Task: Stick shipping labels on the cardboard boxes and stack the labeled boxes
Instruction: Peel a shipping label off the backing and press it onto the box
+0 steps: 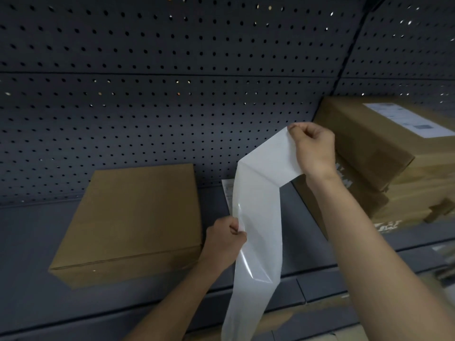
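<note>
Backing strip (256, 242), glossy and half see-through, hangs nearest the camera. It runs from the bottom edge of the view up between the two forearms. The left hand (225, 238) grips the strip's left edge partway up, thumb and curled fingers pinched on the film. Above that grip the strip meets a matte white label (268, 156) at a slanting crease, and the label angles up and to the right. The right hand (314, 146) pinches the label's top corner between thumb and forefinger, with the other fingers curled in. It is held higher and farther out than the left hand.

Behind the left hand, a flat plain cardboard box (133, 217) lies on the dark grey shelf (29, 242), its top bare. Just right of it, a printed paper sheet (227, 190) lies on the shelf, mostly hidden behind the strip. Farther right, behind the right forearm, stands a stack of boxes (406, 193). The top box (364, 143) sits skewed on those below and carries a stuck-on shipping label (410, 119), its print too blurred to read. Dark pegboard (147, 94) closes the back of the shelf.
</note>
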Motion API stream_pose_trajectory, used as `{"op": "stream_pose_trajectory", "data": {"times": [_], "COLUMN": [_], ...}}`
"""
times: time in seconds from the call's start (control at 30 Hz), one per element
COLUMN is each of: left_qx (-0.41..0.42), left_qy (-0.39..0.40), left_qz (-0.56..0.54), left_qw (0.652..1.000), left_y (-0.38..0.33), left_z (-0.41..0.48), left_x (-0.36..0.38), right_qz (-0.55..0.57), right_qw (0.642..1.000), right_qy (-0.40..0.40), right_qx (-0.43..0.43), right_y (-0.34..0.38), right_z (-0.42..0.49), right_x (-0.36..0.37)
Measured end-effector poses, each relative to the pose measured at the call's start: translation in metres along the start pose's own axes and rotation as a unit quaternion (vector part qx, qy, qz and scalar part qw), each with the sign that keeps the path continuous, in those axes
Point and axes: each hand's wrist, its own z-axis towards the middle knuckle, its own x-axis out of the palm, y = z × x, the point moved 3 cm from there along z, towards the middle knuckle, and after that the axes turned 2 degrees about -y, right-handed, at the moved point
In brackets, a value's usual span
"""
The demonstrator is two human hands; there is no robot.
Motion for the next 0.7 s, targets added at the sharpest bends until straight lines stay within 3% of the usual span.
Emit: {"op": "stream_pose_trajectory", "data": {"times": [0.4,0.7], "left_qx": [-0.021,-0.018], "left_qy": [0.060,0.139], "left_qz": [0.036,0.072], "left_qw": [0.997,0.988], "left_y": [0.003,0.010], "left_z": [-0.016,-0.038], "left_x": [0.000,-0.005], "right_qz": [0.158,0.171], "right_qw": [0.983,0.983], "right_qy": [-0.089,-0.050], "right_qx": [0.010,-0.032], "right_y": [0.024,0.032], "right_z": [0.026,0.005], "right_x": [-0.035,-0.020]}}
